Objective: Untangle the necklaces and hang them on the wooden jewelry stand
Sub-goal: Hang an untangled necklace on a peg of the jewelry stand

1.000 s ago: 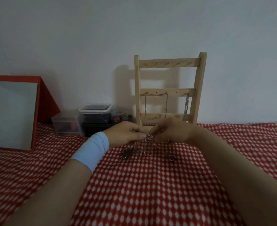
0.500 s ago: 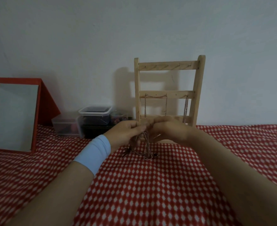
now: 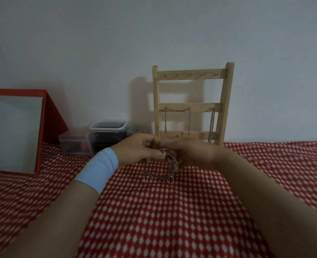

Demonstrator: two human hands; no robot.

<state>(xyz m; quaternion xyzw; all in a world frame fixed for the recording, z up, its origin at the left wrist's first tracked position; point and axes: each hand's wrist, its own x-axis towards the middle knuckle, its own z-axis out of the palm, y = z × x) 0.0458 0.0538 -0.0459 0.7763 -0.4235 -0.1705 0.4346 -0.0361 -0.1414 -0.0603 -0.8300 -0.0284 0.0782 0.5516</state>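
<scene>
The tangled necklaces hang in a bunch between both hands, toward the far edge of the surface and just in front of the foot of the wooden jewelry stand. The left hand, with a pale blue wristband behind it, pinches the top of the bunch between thumb and fingers. The right hand grasps it from the other side with curled fingers. The lowest loops reach down to the red checked cloth; whether they touch it I cannot tell.

The stand is upright at the far edge against the wall. One chain is draped along its middle rail and another chain hangs near its right post; the top rail's hooks are bare.

Toward the far left corner lean a red-framed mirror and a few clear plastic boxes. Bare cloth runs wide along the near edge and out to the right.

A second ago the chains and pendants lay spread on the cloth under the hands; now they are gathered up into one hanging bunch.
</scene>
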